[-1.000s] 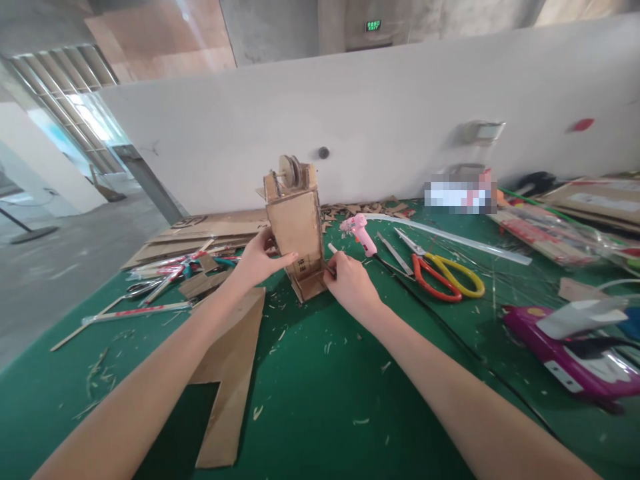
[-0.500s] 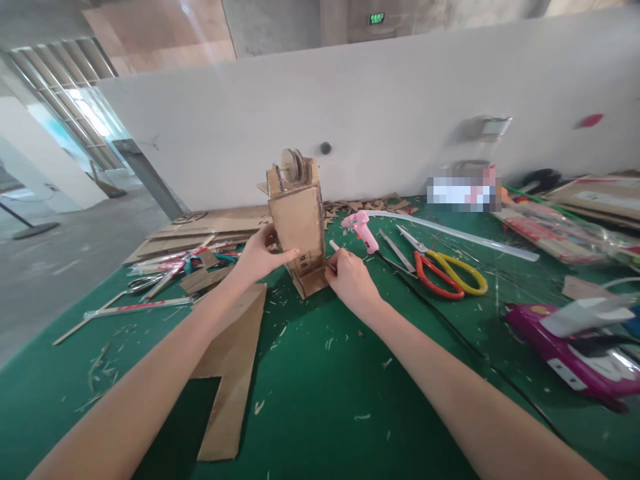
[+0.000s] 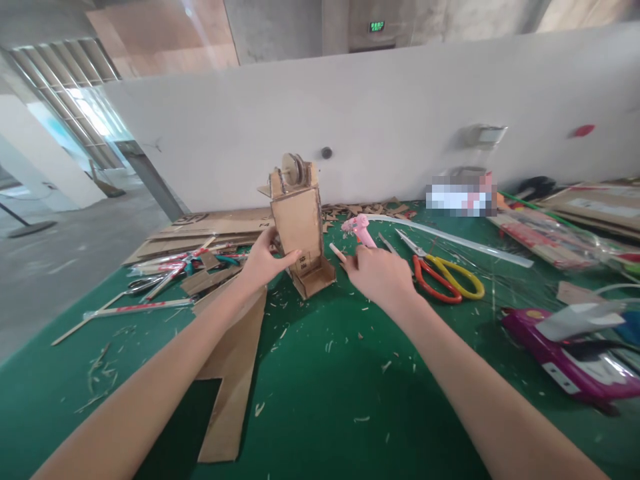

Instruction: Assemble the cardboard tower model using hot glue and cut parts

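Observation:
A tall cardboard model stands on the green table, with round cardboard discs at its top and a small open tray at its foot. My left hand grips its lower left side, thumb across the front and fingers around the side. To the right of the tray, my right hand is closed on a slim pen-like stick with a white end; most of it is hidden in the fingers. Just behind that hand lies a pink glue gun, its handle partly covered.
Scissors with red and yellow handles lie right of my right hand. A purple power strip sits farther right. An L-shaped cardboard piece lies under my left forearm. Cardboard sheets and wrapped sticks are at left; a white wall stands behind.
My right hand has moved right, away from the model's foot, with the pen-like stick in it. The tray now shows fully. My left hand keeps its grip on the model.

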Tool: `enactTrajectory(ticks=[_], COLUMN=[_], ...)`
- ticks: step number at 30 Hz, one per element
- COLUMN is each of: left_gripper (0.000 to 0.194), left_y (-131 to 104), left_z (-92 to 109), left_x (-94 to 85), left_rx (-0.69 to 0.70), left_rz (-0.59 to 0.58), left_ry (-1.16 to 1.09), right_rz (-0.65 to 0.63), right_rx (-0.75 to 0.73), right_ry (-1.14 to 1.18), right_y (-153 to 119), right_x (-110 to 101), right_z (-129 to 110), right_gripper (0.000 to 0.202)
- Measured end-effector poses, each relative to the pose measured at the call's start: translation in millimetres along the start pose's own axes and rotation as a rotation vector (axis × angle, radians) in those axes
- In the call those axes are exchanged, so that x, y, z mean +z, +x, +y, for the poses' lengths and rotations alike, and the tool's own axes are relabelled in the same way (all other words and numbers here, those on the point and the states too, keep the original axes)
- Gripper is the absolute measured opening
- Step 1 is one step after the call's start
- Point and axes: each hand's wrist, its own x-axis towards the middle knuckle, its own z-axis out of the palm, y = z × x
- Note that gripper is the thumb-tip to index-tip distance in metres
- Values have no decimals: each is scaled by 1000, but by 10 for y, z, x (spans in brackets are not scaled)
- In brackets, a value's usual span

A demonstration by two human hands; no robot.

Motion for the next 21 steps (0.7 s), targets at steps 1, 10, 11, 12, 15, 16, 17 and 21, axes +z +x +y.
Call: enactTrajectory(ticks=[1,10,11,12,15,16,17,21], left_gripper=[62,65,65,65,64,63,63,64], left_y=[1,42,45,45,35,30,26,33], left_z=[7,-34,-36,-38,-53,-63,-75,-121], left_x=[-10,-50,-50,-52,-62,-68,-77,-149], left_rx=[-11,-46,-57,-70,-105,-110,-112,-100], left_rz=[13,-19,-35,-54,-107,-125,-147,-227], left_ry=[14,-159,-205,-249,-341,-358,-369,-311], right_rz=[-59,182,172,147,66,48,34,18], right_rx=[26,86,89,92,100,83,66,33], right_ry=[-52,26,72,122,212,220,236,284], right_y=[20,339,403,472,694,762,821,942], right_x=[-60,168,231,285,374,384,388,399], right_z=[55,459,480,495,512,511,508,489], right_gripper=[32,45,46,47,46,45,42,27])
